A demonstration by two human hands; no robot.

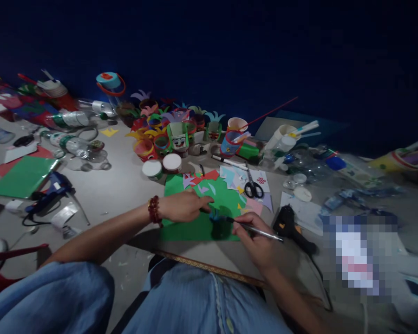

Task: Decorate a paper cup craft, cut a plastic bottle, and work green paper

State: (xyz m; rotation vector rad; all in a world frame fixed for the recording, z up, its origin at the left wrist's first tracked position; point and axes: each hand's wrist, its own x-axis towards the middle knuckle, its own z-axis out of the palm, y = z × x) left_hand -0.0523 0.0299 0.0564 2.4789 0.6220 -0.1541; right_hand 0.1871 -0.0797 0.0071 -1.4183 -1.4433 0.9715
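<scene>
My left hand, with a dark red bead bracelet at the wrist, reaches over a green sheet. Its index finger is stretched out and the fingers I can see are apart, with no object visible in them. Just past the fingertips is a small light-blue piece, too blurred to make out fully. A dark pen with a silvery barrel is in my right hand, its tip pointing left at that piece. Paper scraps in several colours are scattered on the sheet's upper part.
Black-handled scissors lie beyond the sheet. A black glue gun is right of my right hand, a blue one far left. Two white-lidded jars, decorated paper cups and plastic bottles stand or lie behind.
</scene>
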